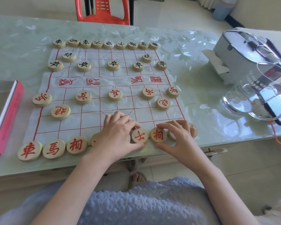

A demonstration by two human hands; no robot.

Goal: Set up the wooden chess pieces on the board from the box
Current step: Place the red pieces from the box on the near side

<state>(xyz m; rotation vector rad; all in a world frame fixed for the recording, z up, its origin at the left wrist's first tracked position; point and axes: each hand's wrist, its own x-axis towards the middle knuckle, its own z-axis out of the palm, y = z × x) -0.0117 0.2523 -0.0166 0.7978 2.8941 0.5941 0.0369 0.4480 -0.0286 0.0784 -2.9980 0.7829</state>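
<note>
The left grip (118, 133) pinches the red advisor piece (139, 136), the right grip (178, 135) the red elephant piece (158, 135). Each probably wants centring squarely on its back-row crossing.

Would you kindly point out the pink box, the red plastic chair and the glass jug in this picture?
pink box (9, 117), head view, on its pink side wall.
red plastic chair (104, 17), head view, on the red plastic below its slots.
glass jug (250, 86), head view, on its lettered wall.
</note>
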